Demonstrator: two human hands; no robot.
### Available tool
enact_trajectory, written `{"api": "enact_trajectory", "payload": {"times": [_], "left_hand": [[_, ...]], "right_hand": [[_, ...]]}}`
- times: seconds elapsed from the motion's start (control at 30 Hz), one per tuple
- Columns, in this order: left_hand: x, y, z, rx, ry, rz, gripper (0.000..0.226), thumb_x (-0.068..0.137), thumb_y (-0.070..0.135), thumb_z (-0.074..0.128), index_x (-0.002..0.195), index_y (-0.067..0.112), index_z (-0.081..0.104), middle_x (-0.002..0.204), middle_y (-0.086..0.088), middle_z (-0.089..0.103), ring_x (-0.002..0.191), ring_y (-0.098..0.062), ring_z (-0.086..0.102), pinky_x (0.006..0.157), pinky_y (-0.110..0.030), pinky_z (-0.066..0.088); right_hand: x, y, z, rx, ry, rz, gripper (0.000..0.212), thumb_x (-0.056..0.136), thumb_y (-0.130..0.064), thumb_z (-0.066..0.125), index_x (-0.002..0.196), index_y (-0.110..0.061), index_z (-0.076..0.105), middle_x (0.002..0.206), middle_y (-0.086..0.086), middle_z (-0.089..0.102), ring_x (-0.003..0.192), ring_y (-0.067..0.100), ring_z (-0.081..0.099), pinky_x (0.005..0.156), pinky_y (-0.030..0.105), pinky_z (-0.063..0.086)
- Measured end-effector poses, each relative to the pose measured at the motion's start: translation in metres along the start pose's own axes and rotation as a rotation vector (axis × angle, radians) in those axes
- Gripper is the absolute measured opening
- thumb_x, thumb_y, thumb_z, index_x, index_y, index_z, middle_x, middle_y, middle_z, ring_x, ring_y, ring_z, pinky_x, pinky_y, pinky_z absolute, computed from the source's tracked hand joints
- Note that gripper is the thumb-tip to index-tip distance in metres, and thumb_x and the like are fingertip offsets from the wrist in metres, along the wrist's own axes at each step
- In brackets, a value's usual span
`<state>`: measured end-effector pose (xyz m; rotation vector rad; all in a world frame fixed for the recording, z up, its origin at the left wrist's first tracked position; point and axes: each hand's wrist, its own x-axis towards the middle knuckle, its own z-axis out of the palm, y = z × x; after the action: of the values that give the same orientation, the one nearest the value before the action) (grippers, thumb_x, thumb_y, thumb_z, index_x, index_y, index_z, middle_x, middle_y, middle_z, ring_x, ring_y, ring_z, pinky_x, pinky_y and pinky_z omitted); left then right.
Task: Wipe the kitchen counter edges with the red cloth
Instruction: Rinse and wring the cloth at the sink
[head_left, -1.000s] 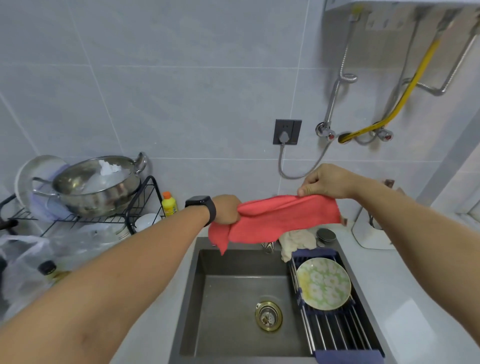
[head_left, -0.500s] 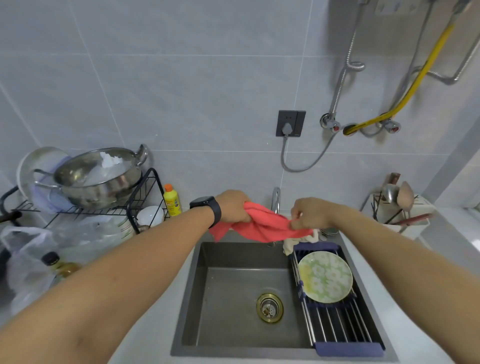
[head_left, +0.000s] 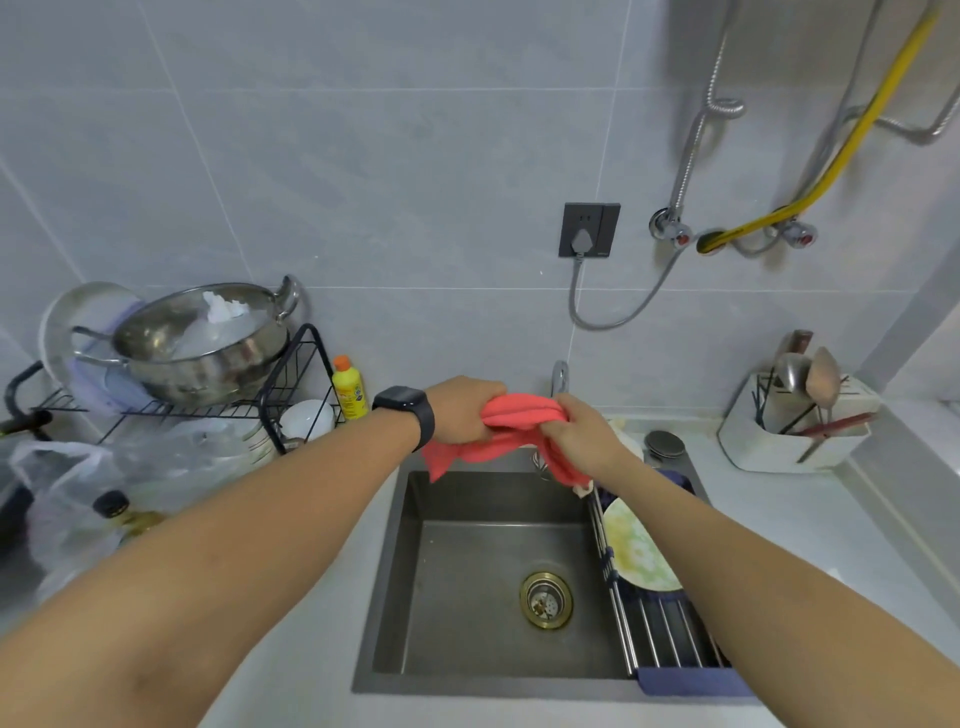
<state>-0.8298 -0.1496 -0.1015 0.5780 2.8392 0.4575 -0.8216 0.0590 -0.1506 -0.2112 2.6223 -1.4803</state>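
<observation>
The red cloth (head_left: 511, 423) is bunched into a roll and held over the back edge of the dark sink (head_left: 395, 571). My left hand (head_left: 465, 410), with a black watch on its wrist, grips the cloth's left end. My right hand (head_left: 582, 428) grips the right end, close beside the left hand. Loose corners of the cloth hang down at both sides. The pale grey counter (head_left: 810, 525) runs around the sink, and the tap (head_left: 560, 376) stands just behind the cloth.
A roll-up drying rack with a green flowered plate (head_left: 636, 558) spans the sink's right side. A black dish rack with a steel pot (head_left: 202, 345), a yellow bottle (head_left: 349, 388) and plastic bags (head_left: 67, 499) fill the left counter. A white utensil holder (head_left: 795, 421) stands at the right.
The cloth was stretched flat between my raised hands. My right hand has come down and in towards the left, and the cloth is now bunched between them.
</observation>
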Motion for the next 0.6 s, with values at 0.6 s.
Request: {"api": "enact_trajectory", "payload": {"times": [0.6], "left_hand": [[-0.013,0.041,0.045,-1.137,0.401,-0.205,0.025,0.085,-0.005,0.052,0.092,0.014,0.067,0.081,-0.002,0.067,0.075,-0.012,0.064,0.069,-0.026,0.053]], "right_hand": [[-0.029,0.002,0.03,0.252,-0.213,-0.272,0.06,0.083,-0.021,0.088,0.134,-0.029,0.058,0.119,-0.002,0.072,0.114,0.018,0.069,0.096,0.032,0.058]]}}
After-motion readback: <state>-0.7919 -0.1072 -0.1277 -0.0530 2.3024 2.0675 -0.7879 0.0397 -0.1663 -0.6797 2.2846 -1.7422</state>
